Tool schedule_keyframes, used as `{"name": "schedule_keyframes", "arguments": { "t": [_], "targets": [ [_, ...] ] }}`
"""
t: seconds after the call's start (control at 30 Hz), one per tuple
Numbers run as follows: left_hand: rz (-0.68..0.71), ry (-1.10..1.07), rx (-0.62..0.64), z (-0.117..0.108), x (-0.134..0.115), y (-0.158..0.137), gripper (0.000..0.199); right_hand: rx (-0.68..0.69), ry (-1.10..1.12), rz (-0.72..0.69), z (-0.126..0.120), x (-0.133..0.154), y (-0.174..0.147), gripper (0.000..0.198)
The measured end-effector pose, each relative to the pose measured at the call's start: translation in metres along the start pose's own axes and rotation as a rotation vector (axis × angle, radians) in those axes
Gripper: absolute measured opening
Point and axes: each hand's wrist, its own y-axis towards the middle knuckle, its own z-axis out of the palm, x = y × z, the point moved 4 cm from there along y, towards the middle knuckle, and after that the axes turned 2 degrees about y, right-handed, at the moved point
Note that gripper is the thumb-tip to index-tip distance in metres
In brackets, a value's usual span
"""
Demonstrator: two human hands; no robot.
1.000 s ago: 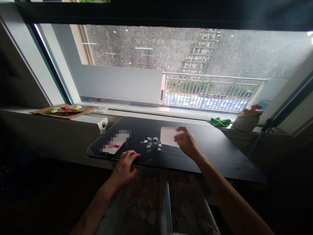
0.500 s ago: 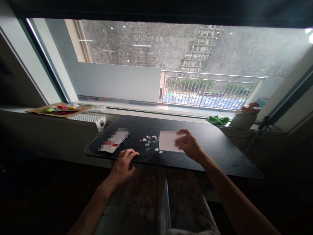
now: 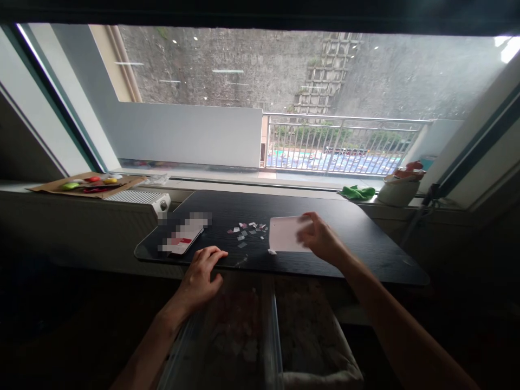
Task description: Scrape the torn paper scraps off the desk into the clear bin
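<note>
My right hand grips the right end of a thin, pale pink board, which has a small hole near its upper left corner. The board is over the black table, slightly tilted. At its lower left corner lies a small white scrap. Left of the board, several small clear, white and pinkish scraps are spread out. My left hand rests at the table's front edge, fingers stretched out and holding nothing. Beyond its fingertips lies a flat pink-and-red item, partly blurred out.
Below the table's front edge is a clear-walled bin or drawer, its contents dim. On the sill are a green cloth and a pale pot at right, and a brown board with colourful items at left, near a radiator.
My right hand has drawn the pink board to the right, away from the main group of scraps. A white scrap has shifted with its lower corner. My left hand stays nearly still.
</note>
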Motion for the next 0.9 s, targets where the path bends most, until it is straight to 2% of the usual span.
{"name": "schedule_keyframes", "arguments": {
  "t": [0.13,0.23,0.37,0.47,0.7,0.9],
  "targets": [
    [-0.007,0.008,-0.028,0.0,0.0,0.0,0.045,0.015,0.137,0.179,-0.043,-0.027,-0.011,0.042],
    [0.004,0.019,-0.041,0.001,0.002,0.0,0.044,-0.018,0.271,0.259,-0.055,-0.043,-0.01,0.043],
    [0.029,0.043,-0.053,0.002,0.007,-0.001,0.044,-0.057,0.342,0.346,-0.043,-0.064,-0.004,0.042],
    [0.038,0.058,-0.056,0.003,0.009,-0.001,0.044,-0.021,0.363,0.372,-0.035,-0.069,-0.006,0.04],
    [0.04,0.06,-0.052,0.002,0.009,-0.001,0.042,0.051,0.418,0.399,-0.038,-0.063,-0.02,0.035],
    [0.039,0.059,-0.042,0.001,0.009,0.0,0.042,0.125,0.48,0.388,-0.032,-0.057,-0.026,0.042]
  ]
}}
